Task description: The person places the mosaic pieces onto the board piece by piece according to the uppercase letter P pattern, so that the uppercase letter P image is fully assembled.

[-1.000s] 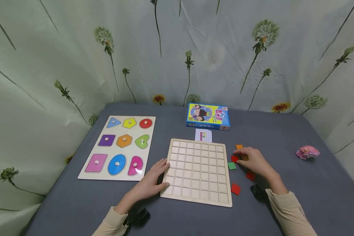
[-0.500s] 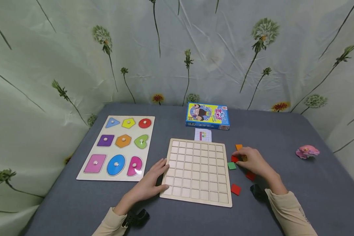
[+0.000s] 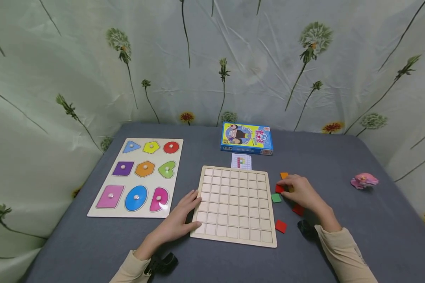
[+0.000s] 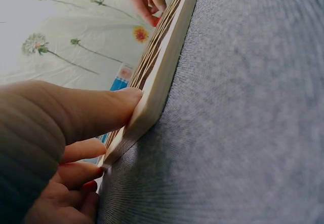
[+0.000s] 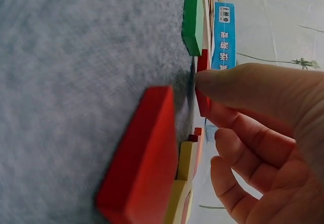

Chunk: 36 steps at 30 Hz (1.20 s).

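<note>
A pale wooden grid board [image 3: 233,204] lies at the middle of the grey table. My left hand [image 3: 178,218] rests along its left edge, fingers spread; in the left wrist view its thumb [image 4: 109,105] touches the rim near a corner. Beside the board's right edge, my right hand [image 3: 301,192] pinches a red square tile [image 3: 279,189] between thumb and finger. A green tile [image 3: 276,198] lies just in front of that tile. Other red tiles [image 3: 281,226] and an orange tile [image 3: 284,175] lie around the right hand, while yellow tiles [image 5: 186,160] are partly hidden behind it.
A shape-puzzle board [image 3: 134,177] with knobbed pieces lies at the left. Behind the grid board are a small pattern card [image 3: 241,161] and a blue-and-yellow box [image 3: 246,138]. A pink figurine [image 3: 364,181] stands at the right, and a floral curtain [image 3: 184,47] hangs behind the table.
The head view has shifted slightly, moving the scene a little leftward. Both hands keep their places, the left on the board's edge and the right at the red tile.
</note>
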{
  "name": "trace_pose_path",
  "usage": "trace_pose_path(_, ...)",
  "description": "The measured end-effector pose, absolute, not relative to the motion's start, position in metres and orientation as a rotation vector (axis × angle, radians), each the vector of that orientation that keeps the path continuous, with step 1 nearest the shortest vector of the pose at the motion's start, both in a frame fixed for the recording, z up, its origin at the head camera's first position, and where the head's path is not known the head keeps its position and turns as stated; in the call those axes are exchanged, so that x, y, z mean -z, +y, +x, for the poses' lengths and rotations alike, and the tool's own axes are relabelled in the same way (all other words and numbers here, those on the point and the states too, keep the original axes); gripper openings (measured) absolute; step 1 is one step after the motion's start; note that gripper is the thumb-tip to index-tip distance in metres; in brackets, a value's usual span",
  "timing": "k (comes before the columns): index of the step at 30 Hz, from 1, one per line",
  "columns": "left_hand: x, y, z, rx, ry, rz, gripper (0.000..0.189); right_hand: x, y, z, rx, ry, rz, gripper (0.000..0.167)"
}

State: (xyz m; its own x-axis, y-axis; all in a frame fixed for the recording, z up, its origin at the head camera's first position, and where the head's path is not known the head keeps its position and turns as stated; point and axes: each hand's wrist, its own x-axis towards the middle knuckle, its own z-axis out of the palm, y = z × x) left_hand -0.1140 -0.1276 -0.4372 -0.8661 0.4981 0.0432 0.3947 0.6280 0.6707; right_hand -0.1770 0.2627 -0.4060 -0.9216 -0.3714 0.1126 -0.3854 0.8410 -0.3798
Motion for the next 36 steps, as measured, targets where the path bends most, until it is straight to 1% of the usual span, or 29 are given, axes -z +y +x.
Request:
trace_pose_path(15,0.439,-0.128,-0.116,-1.080,2.702,0.730,0.069,0.396,0.249,-0.178,-0.642,-2.930,0.624,0.025)
trace_pose_path(36,0.440,-0.125,-0.113,-1.113,2.692,0.698,0.067,0.394,0.205,-0.191,-0.737,-2.934,0.699,0.025)
